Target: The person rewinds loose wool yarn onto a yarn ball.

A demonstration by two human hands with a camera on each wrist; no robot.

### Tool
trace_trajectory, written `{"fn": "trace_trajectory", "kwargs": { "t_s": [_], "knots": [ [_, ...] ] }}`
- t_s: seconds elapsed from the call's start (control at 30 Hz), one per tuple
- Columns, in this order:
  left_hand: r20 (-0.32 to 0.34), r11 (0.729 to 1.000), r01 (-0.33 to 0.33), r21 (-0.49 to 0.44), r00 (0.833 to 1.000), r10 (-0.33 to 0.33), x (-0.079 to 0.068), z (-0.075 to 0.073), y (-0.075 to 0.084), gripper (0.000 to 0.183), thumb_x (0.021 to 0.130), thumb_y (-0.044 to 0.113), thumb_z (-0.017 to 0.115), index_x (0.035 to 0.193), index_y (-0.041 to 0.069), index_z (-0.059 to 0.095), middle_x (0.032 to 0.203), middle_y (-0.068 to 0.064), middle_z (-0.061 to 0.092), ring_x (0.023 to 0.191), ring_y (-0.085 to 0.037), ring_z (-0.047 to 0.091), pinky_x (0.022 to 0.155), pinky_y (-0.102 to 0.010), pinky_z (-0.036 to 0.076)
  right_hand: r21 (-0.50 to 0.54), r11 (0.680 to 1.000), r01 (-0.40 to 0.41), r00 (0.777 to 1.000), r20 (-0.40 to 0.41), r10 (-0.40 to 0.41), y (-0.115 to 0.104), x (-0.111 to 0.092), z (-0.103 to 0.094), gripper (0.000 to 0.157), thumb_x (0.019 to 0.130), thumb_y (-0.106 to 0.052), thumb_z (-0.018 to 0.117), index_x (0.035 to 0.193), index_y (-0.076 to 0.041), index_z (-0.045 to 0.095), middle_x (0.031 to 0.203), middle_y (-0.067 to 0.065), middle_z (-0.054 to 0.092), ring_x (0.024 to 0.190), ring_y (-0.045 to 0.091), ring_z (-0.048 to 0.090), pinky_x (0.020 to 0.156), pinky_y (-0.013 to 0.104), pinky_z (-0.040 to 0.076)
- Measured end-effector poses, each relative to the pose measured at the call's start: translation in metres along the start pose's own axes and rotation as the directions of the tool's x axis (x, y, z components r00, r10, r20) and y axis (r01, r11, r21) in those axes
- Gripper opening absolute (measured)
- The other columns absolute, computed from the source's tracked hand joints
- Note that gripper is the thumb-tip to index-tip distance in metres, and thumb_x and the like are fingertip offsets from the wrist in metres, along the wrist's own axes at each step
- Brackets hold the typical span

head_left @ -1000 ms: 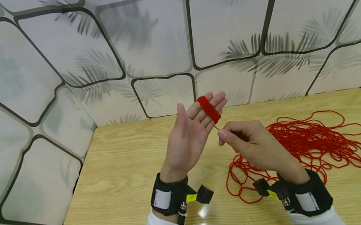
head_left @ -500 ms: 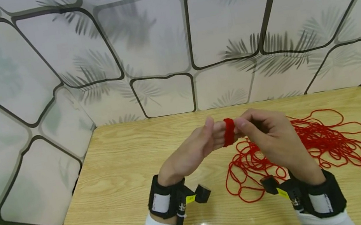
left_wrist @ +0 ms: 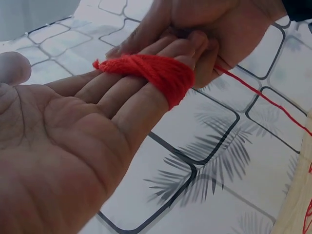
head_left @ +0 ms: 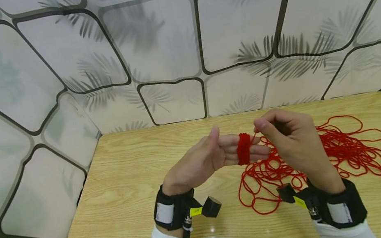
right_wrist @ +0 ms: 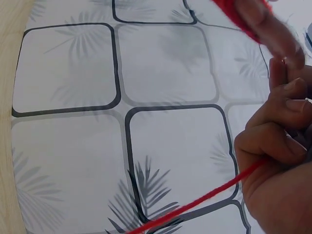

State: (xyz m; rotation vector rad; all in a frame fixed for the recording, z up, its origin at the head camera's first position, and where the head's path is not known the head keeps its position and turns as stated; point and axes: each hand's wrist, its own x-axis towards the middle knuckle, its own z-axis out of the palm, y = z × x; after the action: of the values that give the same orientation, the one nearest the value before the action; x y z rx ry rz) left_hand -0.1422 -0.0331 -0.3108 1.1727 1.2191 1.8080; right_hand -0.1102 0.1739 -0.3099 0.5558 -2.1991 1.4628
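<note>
Several turns of red yarn [head_left: 244,149] form a thick band around the four fingers of my left hand [head_left: 206,159], which is held palm up with its fingers straight. The same wrapped yarn [left_wrist: 161,73] fills the middle of the left wrist view. My right hand [head_left: 290,136], just right of the left fingertips, pinches the running strand between thumb and forefinger. In the right wrist view, the right hand [right_wrist: 278,146] has its other fingers curled, and the red strand [right_wrist: 209,195] trails out from them toward the lower left.
On the right half of the wooden table [head_left: 124,221] lies a loose tangled heap of red yarn [head_left: 348,148], partly behind my right hand. A patterned cloth wall [head_left: 163,40] stands behind the table and along its left side.
My left hand has tilted down and to the right from its raised pose. My right hand has moved right and up, carrying the strand round the left fingertips.
</note>
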Motion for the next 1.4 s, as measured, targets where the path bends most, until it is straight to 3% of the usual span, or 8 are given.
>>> {"fn": "trace_trajectory", "kwargs": {
  "t_s": [0.17,0.43,0.57,0.7,0.83,0.93,1.1,1.4],
  "knots": [
    [0.052,0.998,-0.009,-0.068,0.999,0.013,0.001,0.001,-0.001,0.083,0.096,0.057,0.011,0.13,-0.016,0.034,0.127,-0.038,0.04,0.119,-0.035,0.048,0.102,-0.05,0.029,0.054,0.999,0.004,1.0,-0.019,-0.003,0.005,0.001,0.003,0.009,0.086,-0.001,0.058,0.087,-0.007,0.065,0.068,0.007,0.05,0.054,0.012,0.04,0.045,0.027,0.03],
    [0.095,0.981,-0.039,-0.188,0.994,0.057,0.006,0.005,-0.007,0.082,0.098,0.054,0.012,0.128,-0.02,0.031,0.125,-0.043,0.034,0.119,-0.036,0.047,0.103,-0.052,0.026,0.302,0.952,-0.047,0.999,0.031,0.04,0.011,0.002,0.02,0.009,0.088,0.0,0.054,0.088,-0.001,0.063,0.076,0.01,0.058,0.061,0.018,0.047,0.049,0.028,0.037],
    [0.012,0.972,-0.097,-0.214,0.995,0.102,0.003,0.003,-0.007,0.076,0.1,0.048,0.01,0.129,-0.018,0.031,0.127,-0.029,0.047,0.117,-0.027,0.051,0.103,-0.052,0.027,0.305,0.949,-0.08,0.996,0.052,0.067,0.014,0.001,0.025,0.01,0.09,-0.002,0.053,0.086,-0.002,0.062,0.076,0.012,0.057,0.063,0.02,0.048,0.05,0.028,0.04],
    [-0.107,0.938,-0.222,-0.265,0.974,0.2,0.001,-0.001,-0.006,0.067,0.101,0.04,0.005,0.132,-0.01,0.038,0.125,-0.008,0.057,0.118,-0.023,0.05,0.104,-0.051,0.025,0.278,0.955,-0.1,0.992,0.103,0.074,0.017,0.001,0.028,0.011,0.09,-0.005,0.054,0.092,-0.005,0.064,0.077,0.011,0.057,0.064,0.019,0.047,0.054,0.028,0.043],
    [-0.181,0.893,-0.33,-0.307,0.941,0.286,0.002,-0.005,-0.005,0.066,0.101,0.038,0.002,0.131,-0.004,0.045,0.127,-0.015,0.054,0.121,-0.029,0.048,0.106,-0.052,0.021,0.236,0.966,-0.105,0.984,0.164,0.067,0.02,0.001,0.029,0.023,0.091,-0.007,0.053,0.11,-0.009,0.065,0.065,0.004,0.047,0.053,0.014,0.036,0.048,0.028,0.035],
    [-0.226,0.876,-0.361,-0.319,0.927,0.3,0.002,-0.008,-0.005,0.065,0.102,0.038,0.004,0.132,-0.003,0.044,0.129,-0.018,0.052,0.122,-0.033,0.046,0.107,-0.05,0.019,0.195,0.975,-0.107,0.979,0.194,0.068,0.021,0.001,0.029,0.019,0.092,-0.01,0.052,0.106,-0.011,0.065,0.064,0.001,0.044,0.05,0.014,0.032,0.045,0.031,0.031],
    [-0.293,0.883,-0.371,-0.289,0.912,0.287,0.001,-0.011,-0.003,0.062,0.102,0.037,0.008,0.135,-0.008,0.035,0.135,-0.023,0.044,0.128,-0.038,0.037,0.107,-0.048,0.019,0.127,0.986,-0.106,0.971,0.228,0.075,0.021,0.001,0.029,0.012,0.093,-0.014,0.052,0.087,-0.012,0.061,0.063,0.002,0.044,0.05,0.015,0.036,0.042,0.031,0.03],
    [-0.356,0.919,-0.342,-0.198,0.898,0.258,0.0,-0.011,0.0,0.062,0.102,0.038,0.014,0.137,-0.01,0.029,0.138,-0.026,0.039,0.129,-0.038,0.036,0.107,-0.046,0.021,0.073,0.985,-0.156,0.961,0.241,0.134,0.019,0.002,0.03,0.014,0.093,-0.023,0.053,0.084,-0.015,0.061,0.061,0.002,0.04,0.049,0.016,0.036,0.042,0.031,0.03]
  ]
}}
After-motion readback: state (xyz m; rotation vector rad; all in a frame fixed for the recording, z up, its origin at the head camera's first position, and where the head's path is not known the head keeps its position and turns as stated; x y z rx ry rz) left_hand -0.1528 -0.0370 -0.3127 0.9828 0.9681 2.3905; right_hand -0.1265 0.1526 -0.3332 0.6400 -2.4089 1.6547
